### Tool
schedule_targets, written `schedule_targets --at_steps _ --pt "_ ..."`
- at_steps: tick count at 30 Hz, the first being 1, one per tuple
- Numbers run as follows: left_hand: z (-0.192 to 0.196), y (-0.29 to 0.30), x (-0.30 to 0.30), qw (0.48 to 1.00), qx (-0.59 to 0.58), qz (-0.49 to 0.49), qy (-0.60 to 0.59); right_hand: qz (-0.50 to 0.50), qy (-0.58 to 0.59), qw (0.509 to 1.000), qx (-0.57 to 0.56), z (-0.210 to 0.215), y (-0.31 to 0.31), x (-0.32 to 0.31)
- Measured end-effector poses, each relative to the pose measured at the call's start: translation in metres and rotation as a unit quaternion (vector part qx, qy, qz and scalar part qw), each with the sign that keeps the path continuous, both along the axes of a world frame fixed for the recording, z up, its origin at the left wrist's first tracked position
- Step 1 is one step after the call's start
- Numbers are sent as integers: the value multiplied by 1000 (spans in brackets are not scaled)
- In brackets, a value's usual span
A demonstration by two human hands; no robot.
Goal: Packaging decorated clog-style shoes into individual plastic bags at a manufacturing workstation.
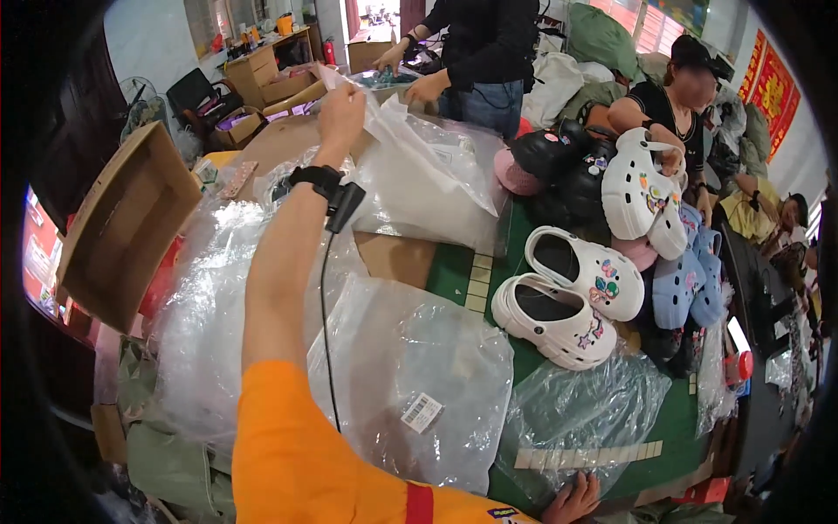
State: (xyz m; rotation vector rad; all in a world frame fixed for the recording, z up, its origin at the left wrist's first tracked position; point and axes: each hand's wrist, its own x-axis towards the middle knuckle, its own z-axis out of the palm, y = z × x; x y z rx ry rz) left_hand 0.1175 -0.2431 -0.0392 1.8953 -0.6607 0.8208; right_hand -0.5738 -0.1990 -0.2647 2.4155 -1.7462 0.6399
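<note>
My left hand (341,118), with a black strap and small device at its wrist, reaches to the far side of the table. Its fingers are closed on the raised edge of a white sheet (371,118), above a stack of clear plastic bags (428,188). At the near table edge lies my right hand (572,499), fingers outstretched beside a clear plastic bag (585,406); part of it is cut off below. Between my arms spreads a translucent bag (410,358) with a white label (422,412). A pair of white clogs (567,301) with colourful charms stands to the right.
Black clogs (576,179) and blue clogs (685,279) are heaped at right, where a person holds another white pair (642,188). A second person (484,61) stands across the table. An open cardboard box (131,227) is at left, beside piled plastic bags (223,306).
</note>
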Motion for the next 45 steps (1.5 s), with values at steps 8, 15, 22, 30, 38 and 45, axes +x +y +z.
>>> schedule_targets --at_steps 8,15,22,30,38,45 --pt "82 77 -52 947 -239 -34 -210 -76 -1 992 100 -12 2 -8" --pt "98 113 -57 962 -70 -62 -258 -92 23 984 154 -13 0 -13" --pt "105 107 -75 972 -62 -163 -158 -55 -87 952 290 32 4 -13" --pt "23 4 -151 930 -26 -361 55 142 -372 903 163 89 5 28" --pt "-7 -144 -297 780 2 -585 221 159 -511 799 274 98 -7 46" --pt "-28 -167 -347 680 44 -646 343 120 -618 743 225 83 -27 -6"
